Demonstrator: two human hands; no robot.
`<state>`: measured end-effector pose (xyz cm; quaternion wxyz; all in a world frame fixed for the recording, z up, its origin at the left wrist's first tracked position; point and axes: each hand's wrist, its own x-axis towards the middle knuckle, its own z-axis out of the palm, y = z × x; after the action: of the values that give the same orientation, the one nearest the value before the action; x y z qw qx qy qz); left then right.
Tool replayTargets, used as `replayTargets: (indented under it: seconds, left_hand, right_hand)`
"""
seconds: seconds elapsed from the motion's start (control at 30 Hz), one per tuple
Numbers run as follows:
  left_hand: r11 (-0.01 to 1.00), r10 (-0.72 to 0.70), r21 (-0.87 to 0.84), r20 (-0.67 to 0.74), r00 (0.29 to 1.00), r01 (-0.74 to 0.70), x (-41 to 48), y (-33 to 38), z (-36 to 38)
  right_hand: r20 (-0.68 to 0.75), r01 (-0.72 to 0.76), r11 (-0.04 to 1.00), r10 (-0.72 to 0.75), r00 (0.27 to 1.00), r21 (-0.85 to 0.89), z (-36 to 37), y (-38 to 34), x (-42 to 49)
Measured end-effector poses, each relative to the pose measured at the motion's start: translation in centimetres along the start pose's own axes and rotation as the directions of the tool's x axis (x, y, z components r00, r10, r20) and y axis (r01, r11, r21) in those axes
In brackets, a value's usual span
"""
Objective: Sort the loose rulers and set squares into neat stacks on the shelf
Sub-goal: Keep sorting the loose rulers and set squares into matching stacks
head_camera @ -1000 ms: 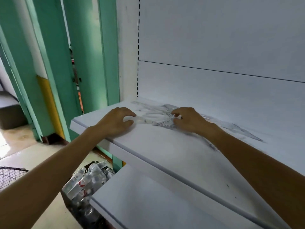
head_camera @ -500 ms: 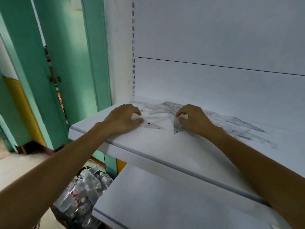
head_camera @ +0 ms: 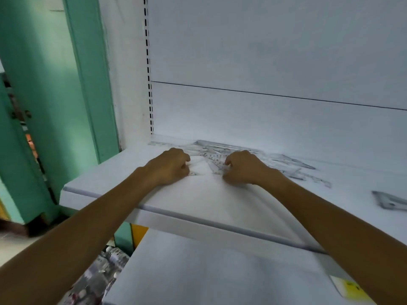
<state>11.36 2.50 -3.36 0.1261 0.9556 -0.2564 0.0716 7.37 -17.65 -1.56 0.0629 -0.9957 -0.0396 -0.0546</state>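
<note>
Rulers and set squares (head_camera: 222,148) of clear plastic lie scattered along the back of the white shelf (head_camera: 198,201), overlapping so much, and so pale against the white, that I cannot count them or tell most rulers from squares. Near the front of that scatter my left hand (head_camera: 169,167) sits knuckles up, fingers curled onto a small set square (head_camera: 196,173); only its printed tip pokes out to the right of the hand, the rest is hidden under the palm. Just beside it, my right hand (head_camera: 242,168) has its fingers and thumb curled in on the right edge of a second set square (head_camera: 214,166), whose point faces the back wall; the fingertips cover that edge. The two pieces lie close together, but I cannot tell whether they touch. Further right, well apart from the hands, a lone set square (head_camera: 389,201) is cut off by the frame edge and blurred. Below, a lower shelf (head_camera: 198,271) carries a yellow label (head_camera: 352,290) at its front lip, partly behind my right forearm. Bottles (head_camera: 99,274) show blurred at floor level on the left, beneath a green door frame (head_camera: 88,73) and the slotted upright (head_camera: 149,84).
</note>
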Motion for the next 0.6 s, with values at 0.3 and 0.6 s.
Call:
replayTargets:
  seconds: [0.3,0.6]
  left_hand:
    - [0.962,0.214,0.220,-0.242,0.946,-0.162,-0.9,-0.4,0.6]
    - [0.945,0.312,0.006,-0.323,0.893,-0.328,-0.8,1.5,1.4]
  right_hand:
    - [-0.244,0.079,0.985,-0.116,0.963,-0.156,1.8,1.1,-2.1]
    - [-0.421,0.031,0.999,-0.033,0.906,-0.011,0.4,4.6,-5.7]
